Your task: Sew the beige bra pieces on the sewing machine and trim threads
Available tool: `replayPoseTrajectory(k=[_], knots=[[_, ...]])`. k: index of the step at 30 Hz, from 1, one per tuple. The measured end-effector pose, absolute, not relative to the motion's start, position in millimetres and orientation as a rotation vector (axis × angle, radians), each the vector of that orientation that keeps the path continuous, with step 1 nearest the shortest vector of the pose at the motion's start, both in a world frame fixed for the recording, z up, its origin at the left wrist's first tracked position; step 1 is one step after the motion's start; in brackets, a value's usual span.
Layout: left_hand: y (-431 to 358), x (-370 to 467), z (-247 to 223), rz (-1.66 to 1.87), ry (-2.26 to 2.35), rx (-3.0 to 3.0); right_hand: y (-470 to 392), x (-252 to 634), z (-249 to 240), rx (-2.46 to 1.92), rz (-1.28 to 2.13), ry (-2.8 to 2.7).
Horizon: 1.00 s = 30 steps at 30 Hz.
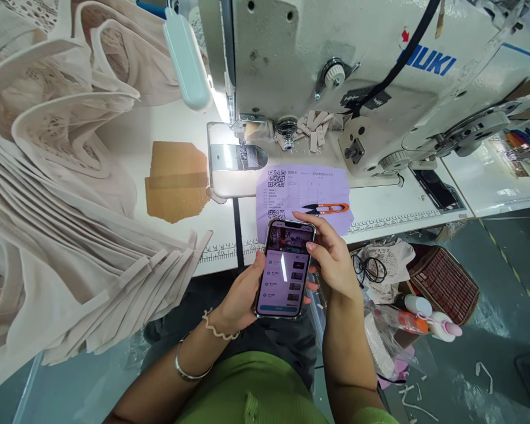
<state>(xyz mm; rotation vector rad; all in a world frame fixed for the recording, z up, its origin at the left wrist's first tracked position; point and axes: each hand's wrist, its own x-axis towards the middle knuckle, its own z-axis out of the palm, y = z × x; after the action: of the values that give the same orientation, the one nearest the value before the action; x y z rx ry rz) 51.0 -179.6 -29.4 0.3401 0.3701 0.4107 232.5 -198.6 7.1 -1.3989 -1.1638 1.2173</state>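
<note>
A lit smartphone (284, 277) is held upright in front of my lap, its screen showing a list with small pictures. My left hand (242, 294) grips its left side, thumb along the edge; fingers wrap behind it, partly hidden. My right hand (331, 259) is at the upper right corner, thumb on the screen's edge, with other fingertips behind the phone. Just beyond lies a purple paper (300, 188) with printed codes, and orange thread snips (333, 208) rest on it. The sewing machine (300, 65) stands behind the paper.
Beige fabric pieces (92, 253) are heaped along the left. Brown cardboard (176, 179) lies left of the needle plate. Small fabric scraps (314, 128) sit behind the presser area. A second phone (433, 187) lies at the right. Below the table's right edge are a wicker basket (446, 282) and bottles.
</note>
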Motion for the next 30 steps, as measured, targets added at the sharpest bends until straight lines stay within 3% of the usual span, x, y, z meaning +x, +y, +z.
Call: replayPoseTrajectory(k=[30], knots=[[-179.4,50.6,-26.6,0.414,0.377,0.357,-200.2,236.2,9.3,-1.363,1.181,-1.273]])
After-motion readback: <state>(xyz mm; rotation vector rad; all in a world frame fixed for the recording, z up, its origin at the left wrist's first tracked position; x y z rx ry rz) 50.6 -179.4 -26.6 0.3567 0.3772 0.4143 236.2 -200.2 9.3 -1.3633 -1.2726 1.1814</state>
